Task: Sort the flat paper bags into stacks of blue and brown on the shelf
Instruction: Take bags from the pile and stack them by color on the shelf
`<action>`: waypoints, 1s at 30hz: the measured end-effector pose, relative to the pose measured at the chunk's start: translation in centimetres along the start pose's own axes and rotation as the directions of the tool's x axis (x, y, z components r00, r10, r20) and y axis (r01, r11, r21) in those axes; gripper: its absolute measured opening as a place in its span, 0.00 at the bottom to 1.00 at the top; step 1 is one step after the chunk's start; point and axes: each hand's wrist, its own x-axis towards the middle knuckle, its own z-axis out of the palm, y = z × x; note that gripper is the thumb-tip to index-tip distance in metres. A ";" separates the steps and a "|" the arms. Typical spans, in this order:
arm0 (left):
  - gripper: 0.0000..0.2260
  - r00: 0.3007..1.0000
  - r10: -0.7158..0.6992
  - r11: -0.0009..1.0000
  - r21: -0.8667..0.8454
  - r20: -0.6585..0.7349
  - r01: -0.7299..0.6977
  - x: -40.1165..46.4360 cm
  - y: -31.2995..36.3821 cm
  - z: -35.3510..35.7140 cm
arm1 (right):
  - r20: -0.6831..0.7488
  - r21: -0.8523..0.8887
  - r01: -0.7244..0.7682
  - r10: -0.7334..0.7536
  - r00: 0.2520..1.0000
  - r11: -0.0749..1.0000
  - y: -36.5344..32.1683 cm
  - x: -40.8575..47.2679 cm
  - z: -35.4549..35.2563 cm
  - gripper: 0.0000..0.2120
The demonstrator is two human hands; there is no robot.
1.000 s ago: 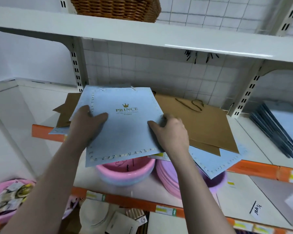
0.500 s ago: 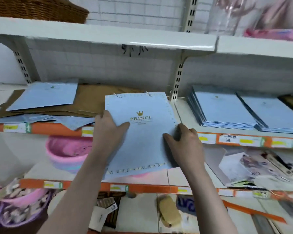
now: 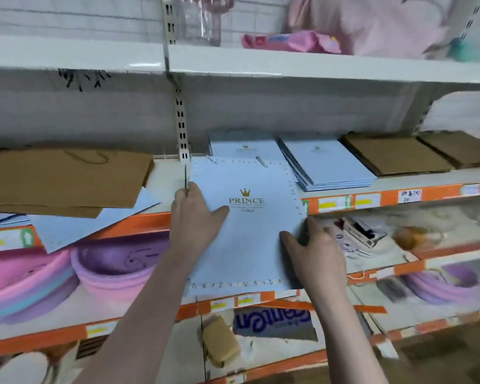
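A flat blue paper bag [image 3: 247, 239] printed PRINCE is held flat in front of the shelf. My left hand [image 3: 194, 214] grips its left edge and my right hand [image 3: 313, 250] grips its right edge. Its far end reaches over a blue stack [image 3: 241, 146] on the shelf. Another blue stack [image 3: 327, 164] lies just right of that one. Further right lie two brown stacks [image 3: 394, 155] [image 3: 460, 146]. On the left lies an unsorted pile of brown bags [image 3: 64, 178] with loose blue bags [image 3: 94, 225] sticking out beneath.
The orange-edged shelf [image 3: 372, 199] carries price labels. A shelf upright [image 3: 182, 134] stands between the pile and the stacks. Pink and purple basins [image 3: 114, 267] sit on the shelf below, beside small packaged goods [image 3: 360, 231]. An upper shelf [image 3: 288, 62] overhangs.
My view and both hands have swung right from the unsorted pile, carrying the blue bag toward the sorted blue stacks. The brown stacks have come into view.
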 end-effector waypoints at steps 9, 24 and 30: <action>0.29 0.993 0.097 0.994 -0.054 0.062 -0.093 7.4 7.4 9.5 | -0.094 -0.044 -0.076 0.072 0.993 0.996 5.4 11.6 -1.0 0.16; 0.32 0.994 0.083 0.996 -0.024 0.064 -0.082 15.8 15.6 20.1 | -0.067 -0.059 -0.053 0.049 0.997 0.997 12.4 27.5 -1.3 0.15; 0.26 0.999 -0.053 0.998 0.016 -0.011 0.054 17.4 18.3 24.7 | 0.033 -0.070 0.062 -0.060 0.998 0.996 15.7 33.8 -1.5 0.19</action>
